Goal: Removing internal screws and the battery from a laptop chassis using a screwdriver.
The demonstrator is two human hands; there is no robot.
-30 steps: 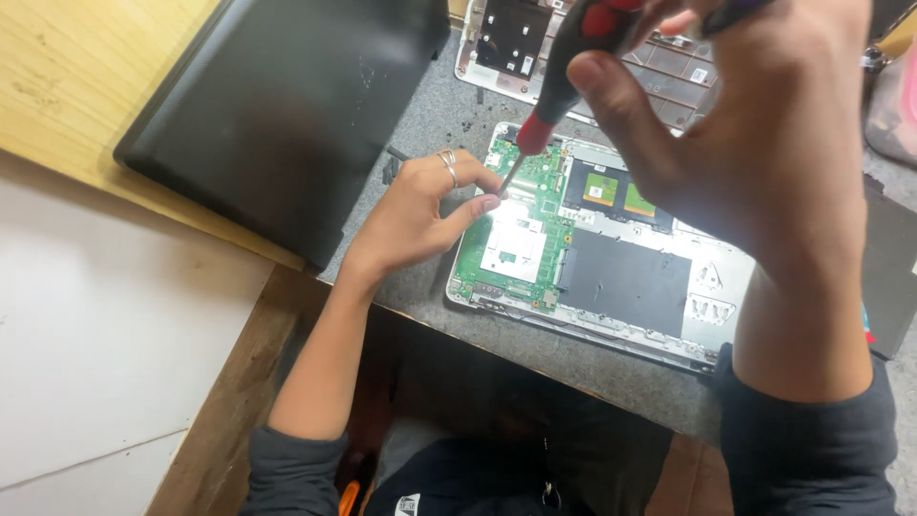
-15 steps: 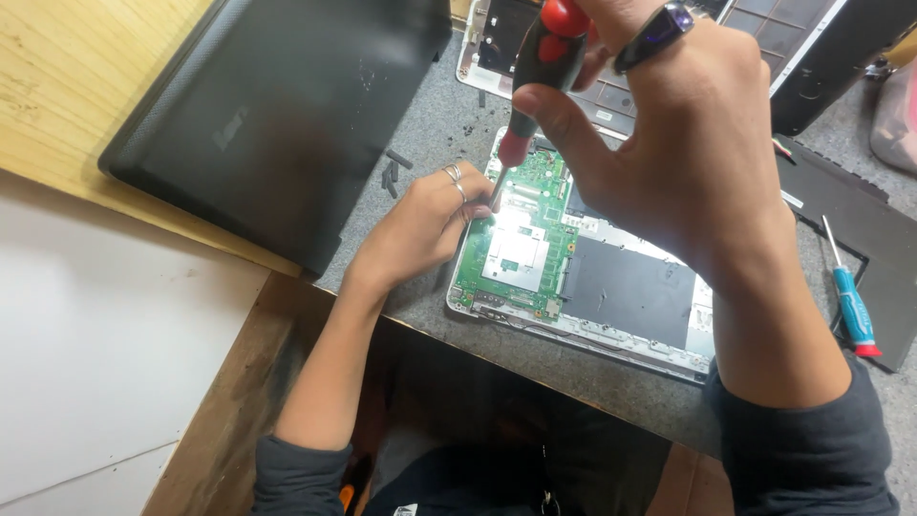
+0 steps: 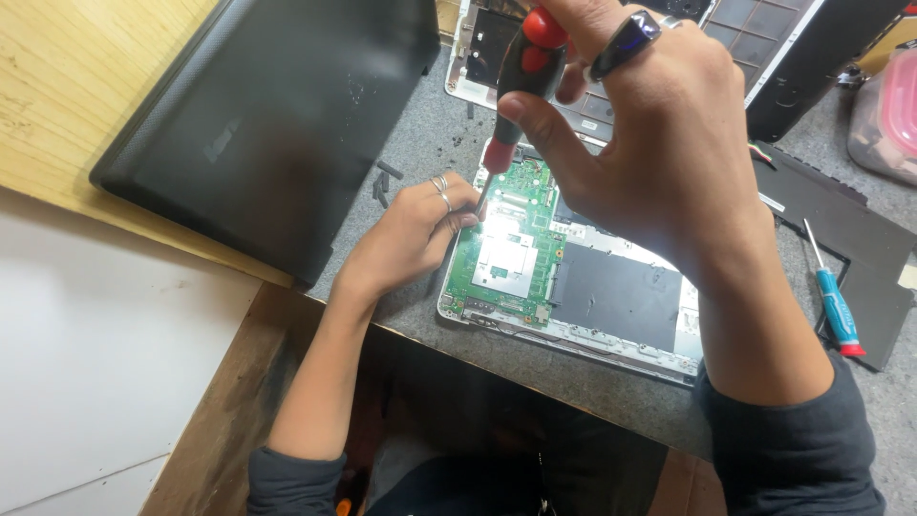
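Black laptop lid (image 3: 277, 124) lies left of the left hand (image 3: 411, 234). Left hand rests loosely curled, holding nothing, fingertips on the green circuit board (image 3: 506, 253) edge. Right hand (image 3: 659, 153), above the board, grips the red-black screwdriver (image 3: 516, 86), tip down on it. Blue screwdriver (image 3: 836, 306) lies on the worktop (image 3: 611, 382), right of that hand.

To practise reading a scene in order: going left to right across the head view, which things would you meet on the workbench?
Black laptop lid → left hand → green circuit board → right hand holding the red-and-black screwdriver → blue-handled screwdriver → pink-lidded container.
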